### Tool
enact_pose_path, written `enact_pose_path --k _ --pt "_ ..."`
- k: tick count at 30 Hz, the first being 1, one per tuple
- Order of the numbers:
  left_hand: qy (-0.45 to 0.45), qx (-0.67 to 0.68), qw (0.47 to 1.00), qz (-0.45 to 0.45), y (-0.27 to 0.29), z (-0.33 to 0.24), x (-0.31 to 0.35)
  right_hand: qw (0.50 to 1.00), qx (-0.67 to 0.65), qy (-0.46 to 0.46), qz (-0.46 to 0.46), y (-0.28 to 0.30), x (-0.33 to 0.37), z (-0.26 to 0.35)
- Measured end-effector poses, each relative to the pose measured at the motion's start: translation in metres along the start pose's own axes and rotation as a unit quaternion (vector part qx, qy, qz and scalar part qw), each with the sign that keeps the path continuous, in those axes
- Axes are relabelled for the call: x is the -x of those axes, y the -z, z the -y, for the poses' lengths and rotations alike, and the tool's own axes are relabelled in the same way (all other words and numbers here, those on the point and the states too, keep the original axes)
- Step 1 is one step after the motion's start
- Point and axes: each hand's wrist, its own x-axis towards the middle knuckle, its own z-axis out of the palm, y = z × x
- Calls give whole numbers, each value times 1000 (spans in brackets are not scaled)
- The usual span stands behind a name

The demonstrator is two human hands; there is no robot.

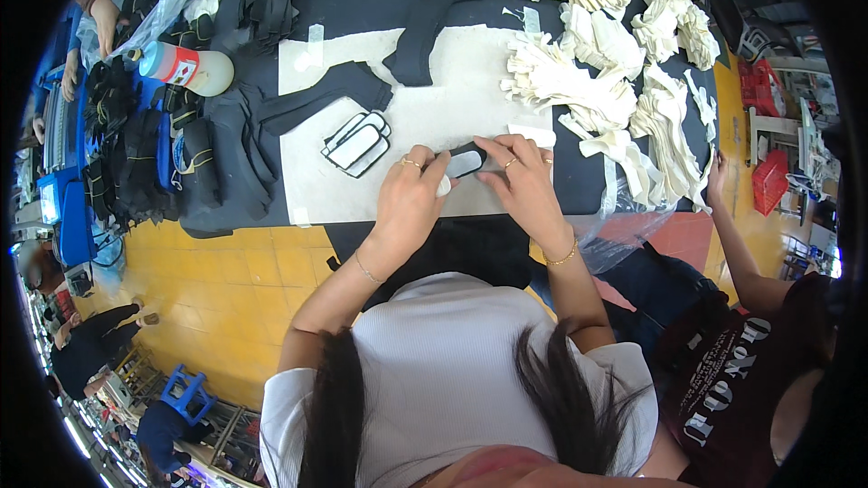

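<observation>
At the near edge of a pale sheet (307,172) taped to the dark table, my two hands meet at a small dark piece (468,152) with a light grey, round-ended face (465,164). My left hand (409,199) is closed at its left end, with something small and white (443,186) under the fingers. My right hand (524,188) has thumb and fingers bent onto the right end. Left of them lies a small stack of white, round-ended pieces (356,143) edged in black. Beyond are curved black fabric pieces (330,95) and a bent black strip (416,47).
Bundles of cream fabric (597,90) pile up at the right. Black fabric bundles (136,158) and a white bottle (194,70) with a red label stand left. A co-worker in a dark shirt (750,370) sits close on my right; another person's hand (104,23) shows far left.
</observation>
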Motion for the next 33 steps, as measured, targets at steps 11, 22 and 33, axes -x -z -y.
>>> enact_pose_path --k 11,22,33 --pt "-62 22 996 -68 -13 13 8 998 -32 55 19 -12 -6 -2" --pt "5 113 993 -41 2 14 6 997 14 52 55 -14 -10 -6" --pt "202 5 964 -172 75 42 2 996 49 0 -72 17 -11 -9"
